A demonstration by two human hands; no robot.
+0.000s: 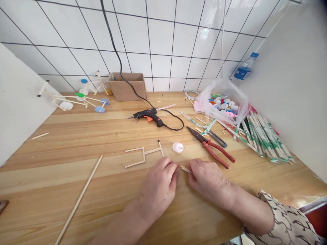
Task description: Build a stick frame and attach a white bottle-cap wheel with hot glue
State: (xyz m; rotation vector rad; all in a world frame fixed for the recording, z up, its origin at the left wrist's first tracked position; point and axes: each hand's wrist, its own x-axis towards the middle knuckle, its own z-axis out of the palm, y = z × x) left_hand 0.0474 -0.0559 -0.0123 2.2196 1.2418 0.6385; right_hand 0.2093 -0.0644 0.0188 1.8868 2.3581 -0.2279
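Short stick (185, 169) was pinched between left hand (158, 185) and right hand (208, 180), both closed on its ends. The stick frame (144, 154) lay apart at eleven o'clock on the tabletop (76, 136), not yet joined to it.

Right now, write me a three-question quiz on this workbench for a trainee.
1. Pick one: the left hand and the right hand hold between them A) a short wooden stick, B) red pliers, C) a bottle cap.
2. True or false: the glue gun lies on the table, in neither hand.
3. Fill in: the white cap lies to the ___ of the stick frame.
Key: 1 A; 2 true; 3 right.
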